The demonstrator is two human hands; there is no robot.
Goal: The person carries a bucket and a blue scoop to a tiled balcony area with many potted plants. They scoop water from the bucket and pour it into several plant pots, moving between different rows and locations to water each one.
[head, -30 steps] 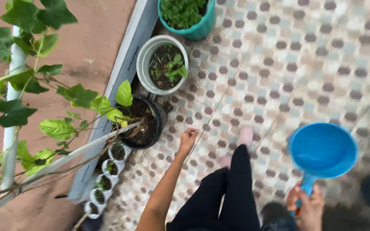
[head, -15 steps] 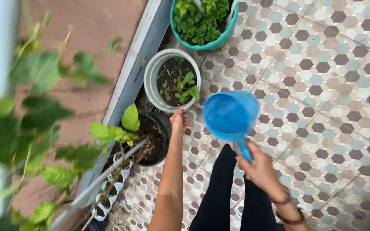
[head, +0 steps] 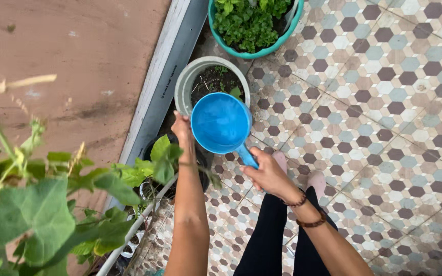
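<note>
Blue scoop (head: 220, 122) mid-frame, bowl up, over grey pot (head: 190, 82) — right hand (head: 268, 175) clamped on handle; left hand (head: 182, 127) touching bowl, grip unclear.

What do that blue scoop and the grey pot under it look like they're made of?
Blue scoop: probably plastic, judging by its even bright colour, smooth moulded bowl and one-piece handle. Grey pot: dull, matte, thick-rimmed; it could be plastic or cement, and the view doesn't settle which.

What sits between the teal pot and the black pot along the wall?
In the head view, a grey pot of soil, partly covered by the blue scoop in the right hand.
</note>
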